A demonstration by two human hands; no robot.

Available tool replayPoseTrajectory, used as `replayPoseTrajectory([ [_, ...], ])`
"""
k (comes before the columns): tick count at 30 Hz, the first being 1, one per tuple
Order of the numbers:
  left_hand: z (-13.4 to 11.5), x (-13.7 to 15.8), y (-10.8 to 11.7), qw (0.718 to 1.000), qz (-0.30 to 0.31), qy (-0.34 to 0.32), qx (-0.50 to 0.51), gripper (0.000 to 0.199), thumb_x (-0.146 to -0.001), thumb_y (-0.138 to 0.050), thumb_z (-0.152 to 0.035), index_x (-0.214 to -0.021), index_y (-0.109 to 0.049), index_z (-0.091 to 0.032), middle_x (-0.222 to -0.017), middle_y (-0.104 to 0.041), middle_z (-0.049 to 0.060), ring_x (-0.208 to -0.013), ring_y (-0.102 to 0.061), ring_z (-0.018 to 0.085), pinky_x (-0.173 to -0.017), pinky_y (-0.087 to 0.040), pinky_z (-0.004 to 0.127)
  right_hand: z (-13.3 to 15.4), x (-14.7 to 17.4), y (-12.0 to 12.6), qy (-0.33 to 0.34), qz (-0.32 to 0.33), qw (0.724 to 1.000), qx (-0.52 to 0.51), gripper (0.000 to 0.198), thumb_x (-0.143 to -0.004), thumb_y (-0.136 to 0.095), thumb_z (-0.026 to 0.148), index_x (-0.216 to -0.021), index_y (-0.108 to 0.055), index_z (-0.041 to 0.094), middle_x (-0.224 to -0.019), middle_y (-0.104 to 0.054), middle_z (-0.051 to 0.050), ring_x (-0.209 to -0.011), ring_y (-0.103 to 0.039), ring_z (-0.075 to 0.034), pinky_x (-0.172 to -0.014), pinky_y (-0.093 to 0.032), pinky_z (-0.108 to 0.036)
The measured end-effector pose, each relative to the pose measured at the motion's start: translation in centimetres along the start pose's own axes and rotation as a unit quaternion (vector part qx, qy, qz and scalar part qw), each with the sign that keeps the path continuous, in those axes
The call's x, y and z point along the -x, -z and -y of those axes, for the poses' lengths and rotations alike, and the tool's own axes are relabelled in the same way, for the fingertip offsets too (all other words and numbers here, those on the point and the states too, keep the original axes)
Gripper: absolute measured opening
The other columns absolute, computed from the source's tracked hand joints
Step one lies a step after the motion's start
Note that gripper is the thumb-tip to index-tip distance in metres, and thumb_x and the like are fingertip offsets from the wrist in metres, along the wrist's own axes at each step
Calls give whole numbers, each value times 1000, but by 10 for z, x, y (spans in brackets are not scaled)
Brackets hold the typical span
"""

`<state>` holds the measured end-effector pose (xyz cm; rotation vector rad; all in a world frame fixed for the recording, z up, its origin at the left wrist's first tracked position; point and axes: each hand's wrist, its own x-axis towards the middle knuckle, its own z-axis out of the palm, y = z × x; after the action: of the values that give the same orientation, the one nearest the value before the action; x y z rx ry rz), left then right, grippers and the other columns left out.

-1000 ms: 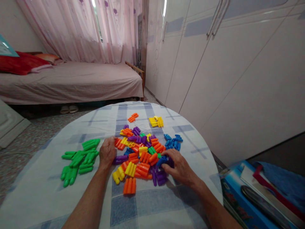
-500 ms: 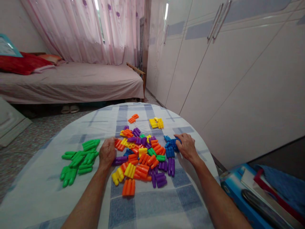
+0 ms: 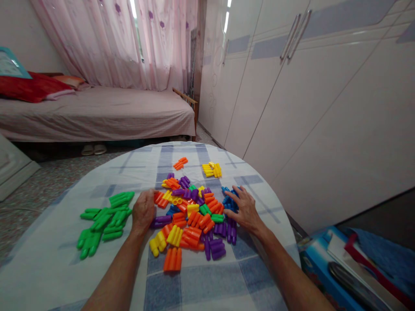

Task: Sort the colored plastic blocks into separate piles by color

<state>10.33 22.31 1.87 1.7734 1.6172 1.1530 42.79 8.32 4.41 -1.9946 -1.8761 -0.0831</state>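
A mixed pile of plastic building pieces shaped like joined tubes lies mid-table, with orange pieces (image 3: 191,237), purple pieces (image 3: 217,249) and yellow pieces (image 3: 175,236) among them. My left hand (image 3: 143,212) rests against the pile's left edge, beside an orange piece (image 3: 161,200) and a purple piece (image 3: 161,222). Its fingers are mostly hidden behind the hand. On the right, my right hand (image 3: 244,208) is open, fingers spread over a cluster of blue pieces (image 3: 228,203) that it partly covers. A group of green pieces (image 3: 103,219) sits left of my left hand.
Small groups of orange pieces (image 3: 180,163) and yellow pieces (image 3: 212,169) lie toward the far side of the round table with a checked cloth (image 3: 207,285). A white wardrobe (image 3: 324,108) stands close on the right, a bed (image 3: 97,112) beyond, and a blue box (image 3: 314,255) at lower right.
My right hand has shifted slightly left and spread its fingers over the blue pieces. The left hand stays at the pile's edge. The view has shifted slightly.
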Motion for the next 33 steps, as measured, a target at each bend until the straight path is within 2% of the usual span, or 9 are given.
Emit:
replayPoseTrajectory([
  [4, 1, 0, 0, 1000, 1, 1, 15, 46, -90, -28, -48, -91, -63, -19, -95, -67, 9, -90, -60, 22, -84, -46, 33, -8, -13, -9, -15, 1, 1000, 8, 49, -79, -60, 43, -127, -56, 32, -143, -43, -7, -135, -30, -31, -105, -26, -55],
  [14, 3, -2, -1, 1000, -3, -11, -3, 49, -89, -26, -48, -91, -64, -18, -93, -67, 9, -90, -61, 22, -82, -46, 32, -31, -38, -18, -34, -75, 996, 24, 41, -82, -55, 34, -123, -60, 27, -137, -47, -7, -127, -40, -27, -103, -32, -47],
  [20, -1, 1, -2, 1000, -12, -5, 4, 49, -90, -25, -47, -91, -64, -17, -90, -67, 9, -86, -61, 21, -79, -47, 31, -15, -33, -16, -51, -128, 990, 35, 42, -85, -51, 32, -125, -57, 25, -140, -44, -9, -131, -34, -29, -105, -29, -49],
  [22, -4, 1, 0, 999, -34, -27, -11, 45, -90, -28, -44, -91, -64, -17, -91, -66, 9, -87, -60, 21, -79, -46, 32, -3, -26, -17, -39, -152, 988, 11, 39, -87, -48, 31, -124, -57, 23, -140, -44, -9, -132, -33, -27, -105, -29, -47],
  [25, -16, 2, 9, 987, -57, -124, -89, 34, -87, -38, -38, -92, -64, -17, -95, -65, 9, -90, -59, 22, -83, -44, 32, 11, -18, -22, -18, -180, 983, -24, 35, -87, -45, 26, -118, -59, 21, -135, -49, -9, -132, -34, -25, -105, -30, -46],
  [27, -29, 3, 17, 972, -5, -177, -153, 27, -84, -43, -34, -88, -65, -18, -93, -65, 8, -87, -59, 21, -80, -44, 31, 12, -15, -24, -8, -194, 980, -39, 33, -87, -44, 24, -115, -60, 22, -131, -52, -9, -131, -36, -25, -105, -30, -46],
  [30, -49, 7, 25, 950, 141, -195, -200, 21, -82, -48, -31, -81, -66, -21, -87, -65, 5, -79, -60, 19, -69, -43, 27, 2, -14, -23, -31, -236, 970, -56, 31, -87, -42, 24, -112, -61, 20, -126, -55, -10, -127, -40, -24, -105, -30, -46],
  [33, -63, 14, 25, 927, 231, -191, -224, 25, -78, -55, -29, -100, -66, -25, -91, -67, 5, -79, -62, 20, -67, -42, 27, -12, -15, -21, -76, -278, 955, -70, 32, -88, -41, 27, -110, -61, 18, -121, -56, -11, -120, -45, -23, -105, -32, -44],
])
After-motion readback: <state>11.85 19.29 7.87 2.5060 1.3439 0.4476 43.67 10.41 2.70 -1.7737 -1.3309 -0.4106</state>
